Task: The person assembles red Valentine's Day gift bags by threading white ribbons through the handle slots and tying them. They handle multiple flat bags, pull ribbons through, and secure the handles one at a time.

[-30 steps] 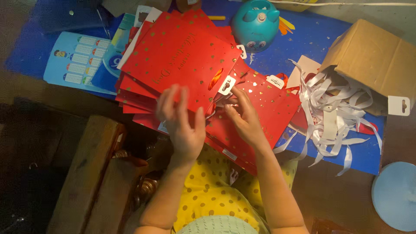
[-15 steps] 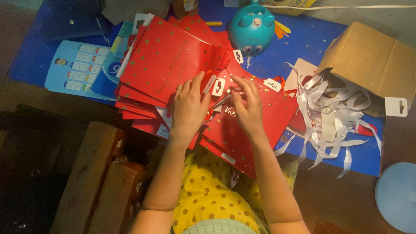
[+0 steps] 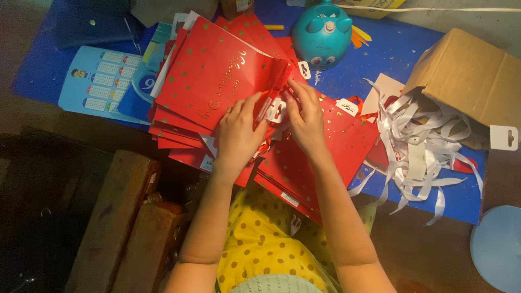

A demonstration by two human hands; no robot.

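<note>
Risk: the white hang tag [image 3: 275, 110] could tear off, or the ribbon handle fray, if the pinching fingers pull unevenly. Left hand [image 3: 239, 135] and right hand [image 3: 306, 122] are both closed on the tag at frame centre. Above it, upper centre, the red gift bag [image 3: 217, 81], glossy with gold dots, lies flat atop a stack.

red paper bags [image 3: 217, 81]: smooth card, slight sheen, shiny gold foil dots. white tag [image 3: 275, 110]: matt card. ribbon pile [image 3: 423, 146]: white, satiny strips. box [image 3: 467, 81]: plain brown cardboard, matt. teal toy [image 3: 323, 35]: glossy moulded plastic. blue tabletop [image 3: 396, 51]: smooth, matt. blocks [image 3: 116, 217] lower left: rough bare wood. chart [image 3: 100, 81]: glossy printed sheet. yellow dotted garment [image 3: 260, 255]: soft cloth
</note>
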